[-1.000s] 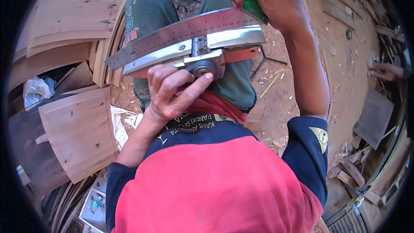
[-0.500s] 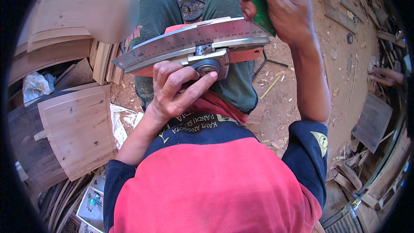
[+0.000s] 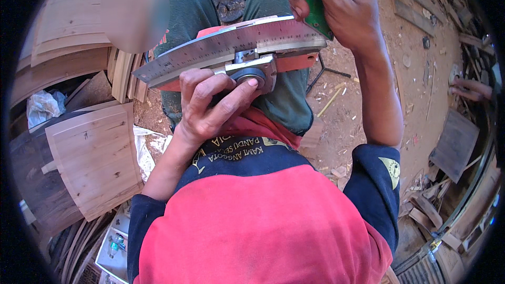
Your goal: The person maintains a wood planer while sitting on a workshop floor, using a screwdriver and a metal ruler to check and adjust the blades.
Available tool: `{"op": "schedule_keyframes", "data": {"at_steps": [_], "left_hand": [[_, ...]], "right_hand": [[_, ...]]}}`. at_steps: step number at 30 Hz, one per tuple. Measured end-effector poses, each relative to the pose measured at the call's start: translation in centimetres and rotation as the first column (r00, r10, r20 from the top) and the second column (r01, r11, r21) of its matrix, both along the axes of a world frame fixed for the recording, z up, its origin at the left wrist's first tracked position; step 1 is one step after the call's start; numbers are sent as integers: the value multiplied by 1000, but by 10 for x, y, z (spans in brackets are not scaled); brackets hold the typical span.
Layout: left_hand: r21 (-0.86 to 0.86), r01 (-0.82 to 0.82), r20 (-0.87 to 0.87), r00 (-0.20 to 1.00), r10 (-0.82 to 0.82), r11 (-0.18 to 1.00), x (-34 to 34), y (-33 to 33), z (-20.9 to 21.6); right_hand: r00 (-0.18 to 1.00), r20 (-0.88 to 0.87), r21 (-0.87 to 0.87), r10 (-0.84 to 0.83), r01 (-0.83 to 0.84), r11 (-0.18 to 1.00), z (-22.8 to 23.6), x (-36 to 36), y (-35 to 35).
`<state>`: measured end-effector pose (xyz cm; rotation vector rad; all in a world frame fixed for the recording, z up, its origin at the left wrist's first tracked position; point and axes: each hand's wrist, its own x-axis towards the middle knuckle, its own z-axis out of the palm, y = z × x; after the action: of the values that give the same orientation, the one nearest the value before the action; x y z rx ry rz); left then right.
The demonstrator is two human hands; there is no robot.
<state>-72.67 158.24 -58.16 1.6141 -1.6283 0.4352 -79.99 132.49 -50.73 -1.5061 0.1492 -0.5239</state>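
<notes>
My right hand [image 3: 344,13] is closed round the green handle [image 3: 315,10] of a try square. Its graduated steel blade [image 3: 231,47] stretches leftward along the metal edge of a red-bodied tool [image 3: 297,63] that lies across my thighs. I cannot make out the tool's exact kind. On its near side sits a metal bracket with a round dark knob [image 3: 248,75]. My left hand [image 3: 208,105] grips the tool there with curled fingers, one fingertip on the knob. Part of the red body is hidden behind the blade and my left fingers.
Wooden panels [image 3: 94,160] and stacked strips [image 3: 123,73] crowd the left side. A white box [image 3: 111,242] stands at lower left. Wood scraps and shavings litter the earthen floor. Another person's hand [image 3: 471,89] shows at far right, above a dark flat board [image 3: 455,146].
The try square and the red tool have shifted slightly up and to the left, with both my hands moving along. My grips look the same.
</notes>
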Motion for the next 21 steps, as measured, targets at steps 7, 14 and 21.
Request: {"op": "schedule_keyframes", "data": {"at_steps": [7, 14, 21], "left_hand": [[-34, -14, 10, 1000, 14, 999, 1, -1, -3], [13, -37, 0, 999, 37, 999, -2, -3, 4], [19, -21, -17, 1000, 22, 1000, -1, -5, 3]], "right_hand": [[1000, -21, -44, -9, 8, 999, 3, 0, -1], [998, -57, 11, -6, 6, 1000, 12, -2, 4], [993, 80, 18, -81, 80, 997, 6, -2, -4]]}}
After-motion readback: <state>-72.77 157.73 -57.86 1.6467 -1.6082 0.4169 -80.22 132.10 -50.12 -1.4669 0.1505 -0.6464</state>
